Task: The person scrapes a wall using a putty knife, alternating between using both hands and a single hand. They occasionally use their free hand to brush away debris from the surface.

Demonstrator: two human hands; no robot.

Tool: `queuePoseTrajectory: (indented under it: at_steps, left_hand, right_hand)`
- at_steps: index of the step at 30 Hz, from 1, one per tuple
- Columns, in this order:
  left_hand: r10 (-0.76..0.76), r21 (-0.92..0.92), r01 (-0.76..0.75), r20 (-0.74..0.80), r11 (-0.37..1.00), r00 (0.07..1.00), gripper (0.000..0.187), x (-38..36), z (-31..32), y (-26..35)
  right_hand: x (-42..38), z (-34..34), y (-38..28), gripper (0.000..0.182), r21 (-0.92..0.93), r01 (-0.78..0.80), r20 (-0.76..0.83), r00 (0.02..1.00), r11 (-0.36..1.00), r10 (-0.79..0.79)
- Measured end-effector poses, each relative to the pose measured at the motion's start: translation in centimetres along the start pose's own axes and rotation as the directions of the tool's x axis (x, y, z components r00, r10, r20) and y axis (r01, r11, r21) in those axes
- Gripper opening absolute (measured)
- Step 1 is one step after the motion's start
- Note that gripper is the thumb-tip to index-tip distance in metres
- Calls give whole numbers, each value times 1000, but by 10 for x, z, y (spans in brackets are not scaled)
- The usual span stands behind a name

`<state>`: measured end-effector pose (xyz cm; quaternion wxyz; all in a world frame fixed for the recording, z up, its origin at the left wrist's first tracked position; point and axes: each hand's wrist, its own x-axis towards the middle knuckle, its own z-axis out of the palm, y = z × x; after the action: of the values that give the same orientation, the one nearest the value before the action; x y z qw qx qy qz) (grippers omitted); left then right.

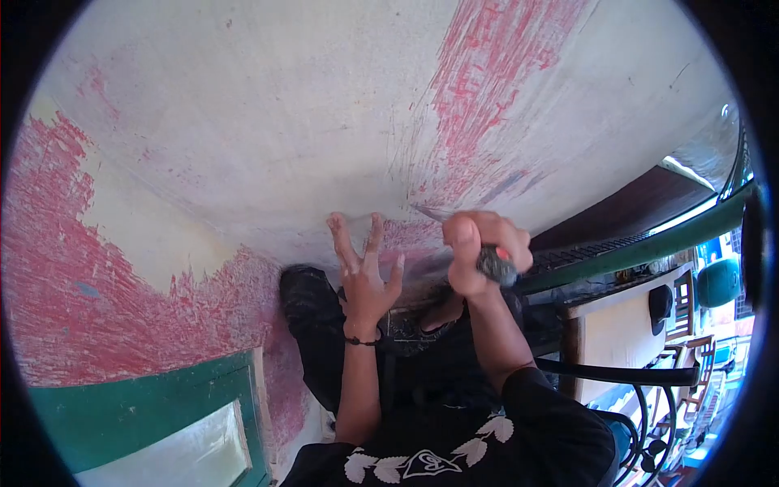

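Note:
My left hand has its fingers spread, with the fingertips at the lower part of the pale wall. A dark cord bracelet circles that wrist. To the right of it, my right hand is closed around a scraper with a dark and red handle. The scraper's thin metal blade points left, its tip right at the wall. Above the blade, a scratched strip of red paint runs up the wall. My dark-clothed legs are folded below my hands.
At left, a patchy red wall meets a green-framed window. A green rail curves along the right side. Beyond it stand a pale table with a dark hat and wooden chairs.

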<state>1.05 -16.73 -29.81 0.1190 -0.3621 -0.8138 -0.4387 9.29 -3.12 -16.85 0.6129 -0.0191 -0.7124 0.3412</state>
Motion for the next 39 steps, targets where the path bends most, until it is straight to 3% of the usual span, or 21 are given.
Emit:
queuePoseTrajectory:
  at_steps: [2,3,6,10,12,14,17,19,22,26,28,30,31,34,36,38,39]
  left_hand:
    - [25,41,-25,-5,999,1000,72,2,-1,-3]
    - [17,39,-17,-10,999,1000,72,3,0,-3]
    - [-14,25,13,7,1000,1000,71,-1,0,-1]
    - [4,36,-4,8,999,1000,72,7,0,-5]
    - [-16,38,16,20,999,1000,73,-3,-1,-4]
    - [-30,5,30,12,1000,999,73,0,3,-3]
    - [13,92,-15,20,996,1000,73,2,0,-4]
    - [-2,50,2,4,999,1000,73,5,2,-6]
    - [-18,17,18,3,1000,1000,73,0,2,-4]
    - [-9,37,8,23,999,1000,75,1,2,-6]
    - [-11,19,11,4,1000,1000,75,1,4,-7]
    - [-10,24,10,7,1000,1000,75,-2,4,-4]
    - [-8,41,8,16,999,1000,75,-4,3,-4]
    - [3,53,-3,6,999,1000,74,7,2,-7]
    - [-21,33,20,16,999,1000,74,-5,1,-5]
    - [-13,3,13,-8,1000,1000,74,0,5,-4]
    - [-2,26,1,6,1000,1000,74,-1,4,-4]
  right_hand:
    - [2,-3,-8,15,124,130,-76,990,984,-121]
    - [-4,-2,-13,15,394,26,-142,989,919,32]
    - [1,0,-8,19,-142,15,22,1000,990,-12]
    - [-2,-1,-5,15,166,134,-75,990,977,-123]
    - [-7,-2,-9,13,231,28,-62,998,973,-14]
    - [0,1,-4,15,-137,56,41,998,989,-50]
    - [-5,-1,-7,15,159,61,-73,996,985,-50]
    - [-6,1,-7,15,365,70,-123,992,929,-26]
    - [-5,2,0,15,-5,45,-14,999,999,-45]
    - [-5,-5,-4,15,145,114,-52,993,983,-107]
    - [-8,-2,-10,15,280,7,-65,998,960,12]
    - [-4,1,1,19,-117,-4,50,999,993,10]
    - [-8,9,6,19,-7,-100,21,995,995,100]
    - [-6,-2,-9,16,342,26,-119,993,939,15]
    - [-7,-4,-10,18,299,-26,-53,998,954,44]
    - [-2,4,2,22,-47,-16,35,999,999,17]
    - [-9,3,3,22,-61,-39,41,998,997,41]
